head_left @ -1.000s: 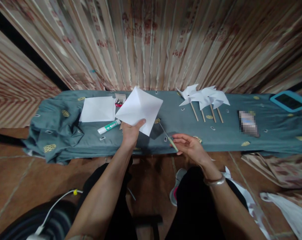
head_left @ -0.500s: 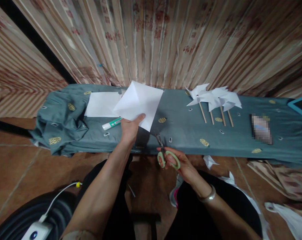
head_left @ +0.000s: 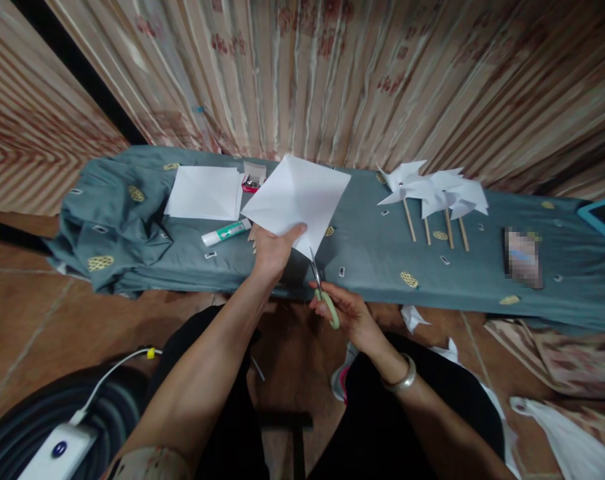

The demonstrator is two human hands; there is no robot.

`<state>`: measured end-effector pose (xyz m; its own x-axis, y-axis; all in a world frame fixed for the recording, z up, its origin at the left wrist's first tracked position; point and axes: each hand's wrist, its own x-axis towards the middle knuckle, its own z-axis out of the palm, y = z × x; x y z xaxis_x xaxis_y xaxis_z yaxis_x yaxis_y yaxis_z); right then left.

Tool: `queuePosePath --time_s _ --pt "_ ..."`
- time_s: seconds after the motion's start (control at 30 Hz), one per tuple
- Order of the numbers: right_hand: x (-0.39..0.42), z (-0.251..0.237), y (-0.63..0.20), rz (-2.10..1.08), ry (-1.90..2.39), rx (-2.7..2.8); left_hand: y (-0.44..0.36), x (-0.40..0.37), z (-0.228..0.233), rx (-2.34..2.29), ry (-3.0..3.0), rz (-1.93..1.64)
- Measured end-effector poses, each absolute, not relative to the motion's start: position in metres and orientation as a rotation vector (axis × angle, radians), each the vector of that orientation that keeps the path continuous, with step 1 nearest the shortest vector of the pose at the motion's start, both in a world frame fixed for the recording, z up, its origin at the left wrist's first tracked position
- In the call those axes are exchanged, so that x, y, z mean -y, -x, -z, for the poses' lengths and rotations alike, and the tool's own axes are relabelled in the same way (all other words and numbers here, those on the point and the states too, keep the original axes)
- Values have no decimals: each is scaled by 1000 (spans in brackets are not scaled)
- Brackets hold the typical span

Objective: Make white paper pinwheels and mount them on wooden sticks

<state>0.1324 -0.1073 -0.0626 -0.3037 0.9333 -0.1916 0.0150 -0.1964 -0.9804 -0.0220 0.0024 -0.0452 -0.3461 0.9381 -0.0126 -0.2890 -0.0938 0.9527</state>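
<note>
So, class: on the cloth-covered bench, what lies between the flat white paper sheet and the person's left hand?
In the head view, a green-and-white glue stick lies on the cloth between the flat sheet and the left hand.

no readable text anywhere in your view. glue stick (head_left: 226, 232) on the bench (head_left: 382, 257) has green/white label w/ print, but too small + blurred to read. small box (head_left: 253, 178) behind your paper (head_left: 296, 200) shows red marks, not legible. item (head_left: 522, 257) at right of bench is blurred out, nothing to read. white device (head_left: 57, 452) on floor has a blue dot, no lettering you can make out.
</note>
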Motion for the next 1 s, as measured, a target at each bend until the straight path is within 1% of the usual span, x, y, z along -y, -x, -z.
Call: queuePosePath --time_s 0.27,1.0 --pt "103 69 -133 -1539 1207 1271 16 0 45 -1191 -846 -1616" --pt "104 65 -134 -1541 1231 1319 15 1 48 -1183 -863 -1607"
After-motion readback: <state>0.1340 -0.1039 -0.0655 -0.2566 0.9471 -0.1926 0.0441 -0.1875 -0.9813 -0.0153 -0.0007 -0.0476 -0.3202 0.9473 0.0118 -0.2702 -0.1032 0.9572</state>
